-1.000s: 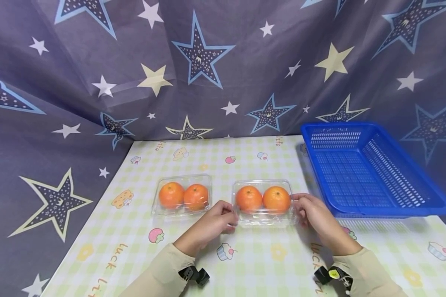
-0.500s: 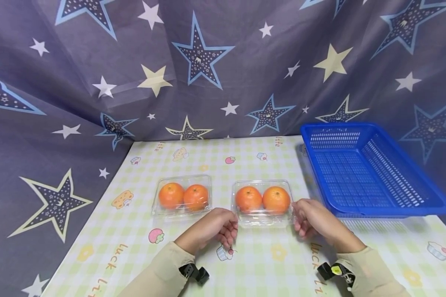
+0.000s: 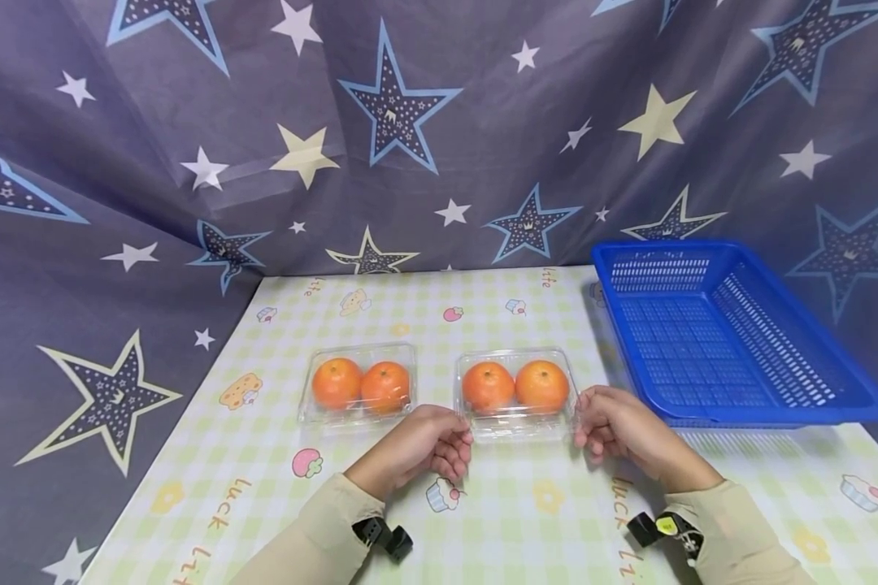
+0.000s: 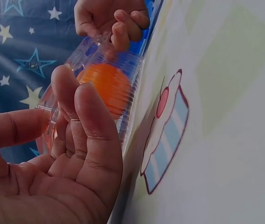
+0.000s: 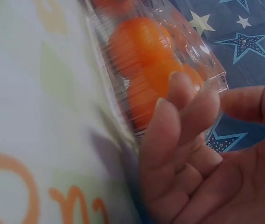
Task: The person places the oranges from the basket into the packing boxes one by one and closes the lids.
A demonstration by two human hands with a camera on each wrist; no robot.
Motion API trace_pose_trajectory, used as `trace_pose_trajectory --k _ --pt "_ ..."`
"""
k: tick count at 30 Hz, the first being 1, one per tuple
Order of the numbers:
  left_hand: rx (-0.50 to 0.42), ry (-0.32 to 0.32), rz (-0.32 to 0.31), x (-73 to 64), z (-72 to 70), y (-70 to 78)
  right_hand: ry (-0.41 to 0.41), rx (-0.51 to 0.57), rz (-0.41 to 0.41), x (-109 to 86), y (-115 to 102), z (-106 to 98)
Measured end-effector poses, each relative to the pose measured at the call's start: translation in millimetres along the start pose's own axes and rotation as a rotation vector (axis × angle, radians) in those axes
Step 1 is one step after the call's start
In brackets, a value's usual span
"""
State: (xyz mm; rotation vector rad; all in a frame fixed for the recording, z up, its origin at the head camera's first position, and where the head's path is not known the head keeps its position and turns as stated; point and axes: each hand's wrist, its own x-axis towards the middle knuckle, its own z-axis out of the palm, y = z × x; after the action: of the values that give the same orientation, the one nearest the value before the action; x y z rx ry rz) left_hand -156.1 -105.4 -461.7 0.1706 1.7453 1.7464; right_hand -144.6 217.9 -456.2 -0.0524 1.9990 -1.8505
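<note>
A clear plastic clamshell box (image 3: 519, 429) with two oranges (image 3: 541, 387) in it lies between my hands at mid table in the head view. My left hand (image 3: 432, 443) pinches its near left corner, thumb against the rim in the left wrist view, the other fingers bent below. At the near right corner, my right hand (image 3: 615, 422) pinches the rim between thumb and fingers. The right wrist view shows that box's ribbed side wall (image 5: 123, 84) close above the tablecloth. Left of it sits a second clamshell box (image 3: 358, 420), also with two oranges.
A blue perforated basket (image 3: 691, 349) stands at the right back, near my right hand. The checked tablecloth (image 3: 380, 528) has printed cupcakes, strawberries and words. Behind the table hangs a dark curtain (image 3: 424, 73) with stars.
Both hands have shifted their fingers at the near corners of the right-hand box and now pinch them. That box has moved slightly up and left in view; the left box and basket have stayed put.
</note>
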Motion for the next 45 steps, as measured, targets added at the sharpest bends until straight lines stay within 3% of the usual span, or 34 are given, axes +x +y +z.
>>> trace_pose_trajectory --k 14,22,45 --pt "0.012 0.017 0.013 0.5 0.6 -0.2 -0.020 -0.169 -0.010 -1.6 1.6 0.0" --pt "0.030 0.031 0.018 0.2 1.2 0.3 -0.037 -0.178 -0.049 -1.5 2.4 -2.7" --pt "0.019 0.026 0.027 0.4 0.3 -0.7 -0.069 -0.156 -0.015 -1.9 1.3 -4.2"
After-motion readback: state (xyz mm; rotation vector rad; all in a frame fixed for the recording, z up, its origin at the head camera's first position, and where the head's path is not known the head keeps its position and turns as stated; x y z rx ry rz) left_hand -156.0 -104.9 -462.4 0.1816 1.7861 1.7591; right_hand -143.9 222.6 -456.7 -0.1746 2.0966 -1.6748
